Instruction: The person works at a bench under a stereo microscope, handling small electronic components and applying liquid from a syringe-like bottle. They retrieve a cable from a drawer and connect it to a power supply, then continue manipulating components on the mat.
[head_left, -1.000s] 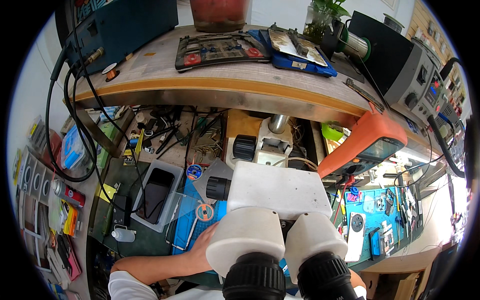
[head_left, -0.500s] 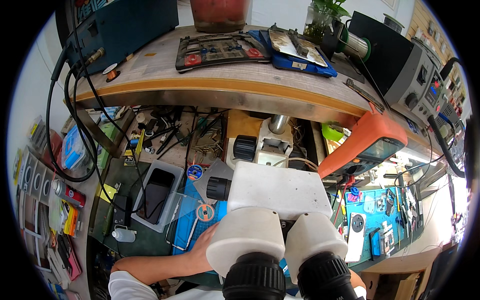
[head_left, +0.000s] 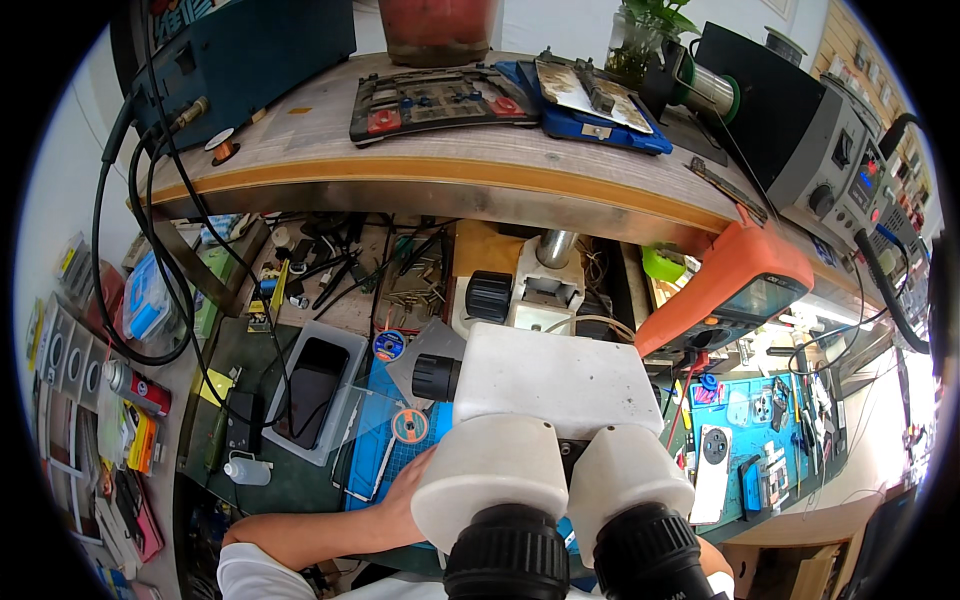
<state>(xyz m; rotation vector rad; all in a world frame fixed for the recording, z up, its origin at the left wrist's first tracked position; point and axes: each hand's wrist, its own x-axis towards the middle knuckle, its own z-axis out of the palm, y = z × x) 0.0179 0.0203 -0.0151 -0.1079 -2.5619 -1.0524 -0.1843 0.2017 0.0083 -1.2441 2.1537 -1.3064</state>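
A white microscope [head_left: 560, 378] with black eyepieces fills the middle of the view and covers most of the work spot under it. My left hand [head_left: 402, 505] reaches in behind its left eyepiece housing; the back of the hand and the wrist show, but the fingers are hidden. It rests over a blue work mat [head_left: 402, 458], close to an orange-rimmed spool [head_left: 409, 425]. Of my right arm [head_left: 714, 560] only a sliver shows beside the right eyepiece; my right hand is hidden behind the microscope.
An orange multimeter [head_left: 735, 285] leans at the shelf's right. Left of the mat, a black phone [head_left: 312, 390] lies in a clear plastic tray, with a small bottle [head_left: 248, 470] nearby. Black cables [head_left: 150, 300] hang from the shelf [head_left: 420, 165]. Phone parts cover another blue mat [head_left: 740, 410] on the right.
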